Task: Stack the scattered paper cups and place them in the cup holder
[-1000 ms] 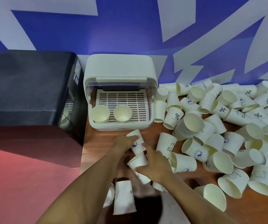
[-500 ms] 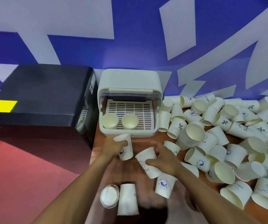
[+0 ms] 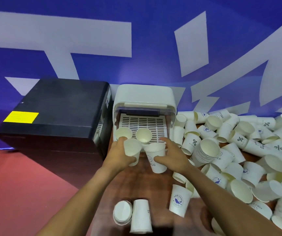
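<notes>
My left hand [image 3: 119,155] grips a plain white paper cup [image 3: 132,149], held upright just in front of the cup holder [image 3: 144,94]. My right hand [image 3: 172,156] grips a second white cup [image 3: 156,159] printed "HELLO", beside the first and a little lower. The cup holder is a white box with an open front and a slotted floor; two upright cups [image 3: 124,132] [image 3: 143,135] stand at its front edge. Several loose cups [image 3: 238,150] lie heaped over the wooden table [image 3: 145,184] to the right, with one nested stack [image 3: 204,152] among them.
A black box [image 3: 57,113] with a yellow label stands left of the holder. Near me lie a printed cup [image 3: 179,200], an upside-down cup [image 3: 141,215] and a short stack on its side [image 3: 122,212]. A blue and white wall runs behind.
Both hands lifted their cups from the table and carried them forward to the holder's front. The view tilted up toward the wall.
</notes>
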A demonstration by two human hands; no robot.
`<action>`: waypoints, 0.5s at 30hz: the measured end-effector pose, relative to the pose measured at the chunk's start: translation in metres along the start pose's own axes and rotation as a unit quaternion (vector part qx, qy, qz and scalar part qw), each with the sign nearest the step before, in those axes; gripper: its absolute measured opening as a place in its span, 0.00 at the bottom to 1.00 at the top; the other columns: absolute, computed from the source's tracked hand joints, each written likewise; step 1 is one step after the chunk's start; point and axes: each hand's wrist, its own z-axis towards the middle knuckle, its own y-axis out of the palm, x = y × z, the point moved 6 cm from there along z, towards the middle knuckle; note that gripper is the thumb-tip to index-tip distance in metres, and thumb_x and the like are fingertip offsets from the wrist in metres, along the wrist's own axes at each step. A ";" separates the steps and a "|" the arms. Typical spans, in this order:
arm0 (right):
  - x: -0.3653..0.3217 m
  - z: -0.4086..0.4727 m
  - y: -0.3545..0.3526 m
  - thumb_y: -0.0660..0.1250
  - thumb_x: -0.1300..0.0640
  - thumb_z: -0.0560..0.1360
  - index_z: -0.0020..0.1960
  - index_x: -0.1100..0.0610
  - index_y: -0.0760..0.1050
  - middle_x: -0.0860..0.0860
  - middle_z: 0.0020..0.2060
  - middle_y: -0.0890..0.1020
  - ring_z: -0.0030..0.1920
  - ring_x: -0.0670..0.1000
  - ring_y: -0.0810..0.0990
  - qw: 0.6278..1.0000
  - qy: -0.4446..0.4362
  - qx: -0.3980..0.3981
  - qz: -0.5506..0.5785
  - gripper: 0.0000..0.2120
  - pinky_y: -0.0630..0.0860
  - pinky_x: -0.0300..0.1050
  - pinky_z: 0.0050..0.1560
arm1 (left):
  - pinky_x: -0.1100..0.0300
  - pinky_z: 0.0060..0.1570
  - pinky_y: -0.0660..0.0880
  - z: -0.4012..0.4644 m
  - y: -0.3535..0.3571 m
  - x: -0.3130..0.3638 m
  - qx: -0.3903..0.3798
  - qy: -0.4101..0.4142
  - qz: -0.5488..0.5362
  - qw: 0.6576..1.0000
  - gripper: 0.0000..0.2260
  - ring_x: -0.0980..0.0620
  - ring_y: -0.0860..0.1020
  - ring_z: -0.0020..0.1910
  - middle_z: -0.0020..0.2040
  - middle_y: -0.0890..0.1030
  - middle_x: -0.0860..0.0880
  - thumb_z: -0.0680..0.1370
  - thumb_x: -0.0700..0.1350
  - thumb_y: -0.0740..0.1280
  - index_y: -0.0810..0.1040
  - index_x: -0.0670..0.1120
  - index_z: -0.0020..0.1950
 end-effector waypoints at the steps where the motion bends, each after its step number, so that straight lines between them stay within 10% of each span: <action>1: -0.004 0.002 0.000 0.73 0.50 0.66 0.70 0.51 0.63 0.48 0.60 0.74 0.58 0.50 0.74 1.000 -0.009 0.007 -0.004 0.36 0.73 0.48 0.59 | 0.57 0.54 0.71 0.000 -0.006 0.001 0.007 0.006 0.004 1.000 0.31 0.48 0.70 0.56 0.60 0.68 0.47 0.67 0.42 0.75 0.65 0.48 0.66; 9: -0.020 0.018 0.012 0.67 0.39 0.57 0.69 0.49 0.66 0.49 0.60 0.73 0.61 0.49 0.70 0.999 -0.008 0.008 -0.039 0.41 0.71 0.51 0.63 | 0.61 0.55 0.67 0.014 -0.040 0.015 0.028 0.060 0.021 0.998 0.34 0.48 0.70 0.59 0.63 0.66 0.46 0.71 0.43 0.71 0.59 0.50 0.73; 15: -0.032 0.041 0.007 0.74 0.49 0.62 0.68 0.49 0.65 0.48 0.59 0.69 0.59 0.48 0.70 0.999 -0.015 0.045 -0.009 0.37 0.70 0.44 0.61 | 0.53 0.53 0.74 0.039 -0.052 0.024 0.023 0.085 0.112 0.990 0.31 0.46 0.71 0.61 0.63 0.67 0.48 0.70 0.48 0.71 0.63 0.51 0.70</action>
